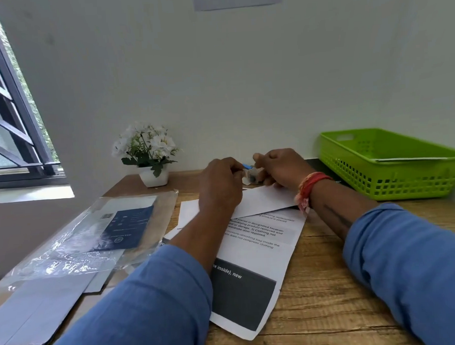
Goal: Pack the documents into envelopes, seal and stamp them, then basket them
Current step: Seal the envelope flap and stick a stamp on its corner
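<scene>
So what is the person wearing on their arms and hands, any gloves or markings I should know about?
No gloves: both the left hand and the right hand are bare. Both arms wear blue long sleeves, the left sleeve and the right sleeve pushed up to leave the forearms uncovered. The right wrist carries a red and orange thread band with a pale pinkish tassel hanging from it.

We've got both hands, left (221,182) & right (276,167), pinching a small blurry item (251,175) above the white envelope (264,199); green basket (389,164) at right.
</scene>
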A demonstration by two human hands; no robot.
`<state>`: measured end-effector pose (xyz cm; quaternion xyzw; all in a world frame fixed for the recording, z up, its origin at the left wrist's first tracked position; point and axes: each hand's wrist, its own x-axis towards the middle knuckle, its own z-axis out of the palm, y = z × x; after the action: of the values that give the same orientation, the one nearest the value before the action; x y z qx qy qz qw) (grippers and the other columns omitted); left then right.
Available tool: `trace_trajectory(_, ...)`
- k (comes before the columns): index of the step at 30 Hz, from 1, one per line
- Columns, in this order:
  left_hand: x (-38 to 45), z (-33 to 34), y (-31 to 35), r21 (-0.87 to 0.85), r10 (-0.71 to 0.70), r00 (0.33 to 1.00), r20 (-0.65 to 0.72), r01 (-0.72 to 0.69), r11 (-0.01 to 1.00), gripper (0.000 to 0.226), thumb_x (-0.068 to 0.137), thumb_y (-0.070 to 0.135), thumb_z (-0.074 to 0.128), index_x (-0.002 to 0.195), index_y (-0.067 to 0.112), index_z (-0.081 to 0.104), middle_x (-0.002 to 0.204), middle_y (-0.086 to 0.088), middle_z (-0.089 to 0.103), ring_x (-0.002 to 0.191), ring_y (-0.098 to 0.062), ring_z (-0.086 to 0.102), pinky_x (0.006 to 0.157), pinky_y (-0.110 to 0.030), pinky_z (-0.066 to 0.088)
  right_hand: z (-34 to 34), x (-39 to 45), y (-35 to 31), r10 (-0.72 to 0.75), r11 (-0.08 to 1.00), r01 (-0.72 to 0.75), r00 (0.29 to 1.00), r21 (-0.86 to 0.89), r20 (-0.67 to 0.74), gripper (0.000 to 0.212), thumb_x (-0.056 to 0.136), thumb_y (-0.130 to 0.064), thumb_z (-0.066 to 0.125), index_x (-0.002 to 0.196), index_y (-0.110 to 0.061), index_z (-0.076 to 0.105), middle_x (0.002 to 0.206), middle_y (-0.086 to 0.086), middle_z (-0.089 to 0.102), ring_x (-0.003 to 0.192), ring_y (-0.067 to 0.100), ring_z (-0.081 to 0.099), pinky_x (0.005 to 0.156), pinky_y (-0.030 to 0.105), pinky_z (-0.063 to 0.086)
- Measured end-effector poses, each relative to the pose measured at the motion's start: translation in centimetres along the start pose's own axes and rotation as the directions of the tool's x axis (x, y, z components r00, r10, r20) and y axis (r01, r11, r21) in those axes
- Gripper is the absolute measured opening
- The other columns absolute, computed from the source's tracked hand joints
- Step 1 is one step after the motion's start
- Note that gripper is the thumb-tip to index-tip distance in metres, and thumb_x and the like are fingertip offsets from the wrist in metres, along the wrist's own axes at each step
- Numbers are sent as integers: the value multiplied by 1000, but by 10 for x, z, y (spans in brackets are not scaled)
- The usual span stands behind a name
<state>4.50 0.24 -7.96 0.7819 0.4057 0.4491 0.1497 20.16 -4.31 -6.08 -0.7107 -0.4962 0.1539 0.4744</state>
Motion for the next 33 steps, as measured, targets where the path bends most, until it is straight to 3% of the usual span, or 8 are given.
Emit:
trace_trajectory(3, -4, 1, 7, 24, 82, 996, 35, -83, 996, 16, 91, 16, 65, 99, 23, 77, 102, -1, 70, 94, -18, 63, 77, -24, 41, -1, -7, 1, 83, 943, -142, 976, 300, 200, 20, 94, -26, 68, 91, -6, 71, 86, 15, 75, 61, 16, 64, 51, 25, 48)
trace_trajectory(6, -10, 1, 11, 37, 145, 987, 68, -147, 988, 19, 92, 17, 64, 107, 23, 75, 108, -3, 67, 100, -19, 61, 82, -26, 43, -7, -10, -2, 81, 876, -172, 974, 450, 213, 10, 91, -5, 68, 100, -2, 69, 81, 14, 71, 59, 14, 65, 49, 20, 48)
trace_trajectory(11, -13, 0, 14, 116, 114, 946, 304, -156, 981, 36, 95, 37, 62, 130, 26, 62, 119, 0, 66, 112, -19, 60, 91, -29, 43, -33, -13, 8, 30, 998, -35, 996, 59, 82, 17, 82, -7, 78, 97, -9, 70, 79, 9, 72, 60, 12, 65, 59, 25, 54)
trace_trajectory(15, -14, -4, 19, 280, 44, 827, 561, -239, 930, 41, 95, 52, 60, 131, 35, 65, 139, 2, 60, 129, -19, 51, 108, -36, 36, -45, -9, 22, 38, 999, -37, 994, -11, 105, 9, 85, -11, 78, 92, -10, 73, 77, 6, 73, 68, 16, 68, 67, 29, 58)
trace_trajectory(18, -11, -15, 23, 259, 28, 764, 645, -252, 932, 36, 94, 46, 65, 130, 41, 65, 139, 6, 58, 126, -16, 52, 97, -29, 35, -48, -8, 25, 66, 998, -68, 986, 6, 156, 12, 86, -12, 76, 97, -8, 74, 81, 9, 75, 71, 16, 70, 71, 32, 60)
trace_trajectory(23, -9, -21, 18, 226, -21, 810, 586, -139, 964, 22, 94, 40, 65, 106, 26, 76, 104, 9, 67, 102, -13, 60, 78, -27, 40, -48, -12, 20, 87, 996, -81, 926, -32, 367, 9, 87, -14, 76, 95, -9, 76, 82, 3, 75, 68, 11, 67, 59, 23, 51)
trace_trajectory(26, -11, -17, 17, 275, -11, 860, 510, -150, 950, 43, 87, 55, 70, 92, 12, 72, 90, -3, 68, 82, -15, 57, 67, -29, 39, -48, -17, 12, 80, 992, -32, 903, -119, 423, 8, 87, -17, 76, 93, -13, 77, 77, -4, 75, 62, 5, 64, 55, 19, 47)
trace_trajectory(33, -13, -18, 21, 258, 55, 777, 627, -274, 926, 32, 92, 45, 69, 123, 38, 69, 128, 5, 64, 117, -15, 56, 89, -28, 38, -45, -21, 9, 29, 978, 50, 929, -203, 369, 10, 85, -17, 79, 94, -14, 77, 77, -5, 76, 61, 1, 65, 53, 16, 47)
